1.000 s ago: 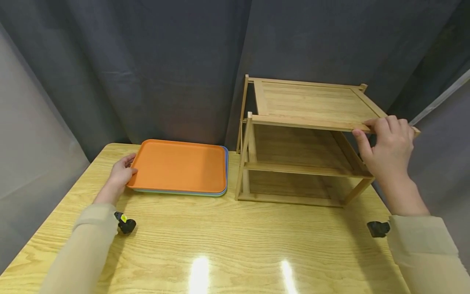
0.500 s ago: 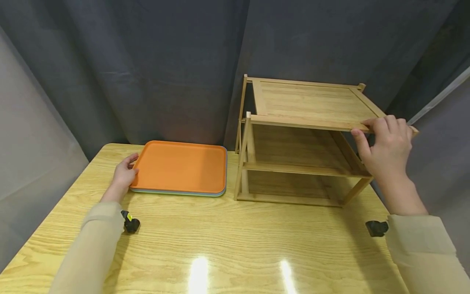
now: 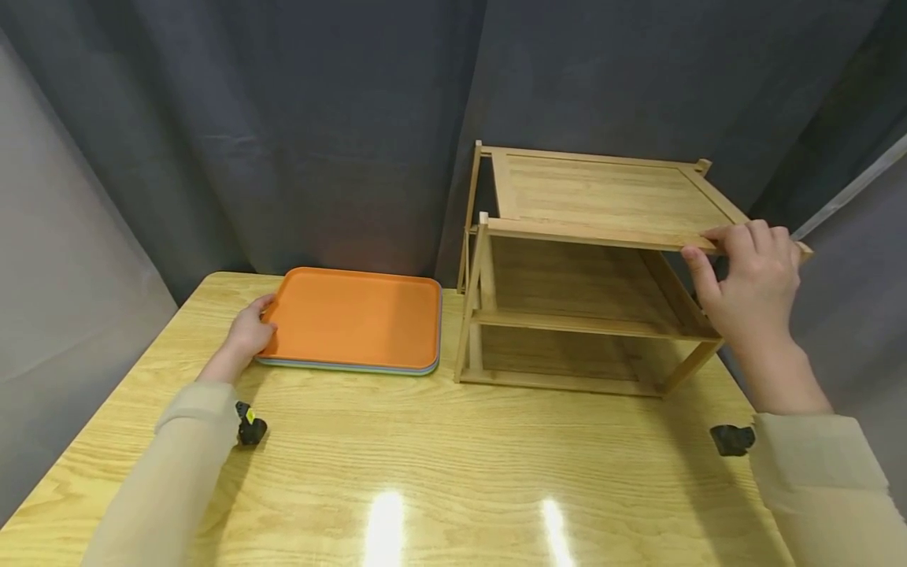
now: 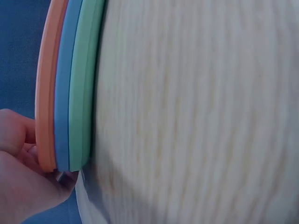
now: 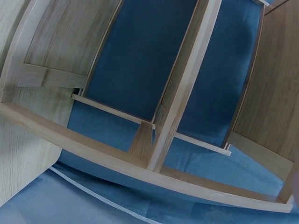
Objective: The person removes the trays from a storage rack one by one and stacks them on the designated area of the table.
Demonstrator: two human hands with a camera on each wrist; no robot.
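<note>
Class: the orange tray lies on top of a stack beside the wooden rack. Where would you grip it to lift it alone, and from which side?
Probably the orange tray's left rim, where the left hand already rests. The rim lips are stacked, orange over blue over green, so fingertips must slip under the top one only. The rack crowds the right side.

The light wooden table [image 4: 196, 112] is blurred in the left wrist view; the stacked orange, blue and green plastic trays [image 4: 65, 93] are cut off at the top.

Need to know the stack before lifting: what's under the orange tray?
Under the orange plastic tray the left-wrist view shows a blue tray, then a green tray, on the wooden table. Their surfaces are covered; only edges show.
</note>
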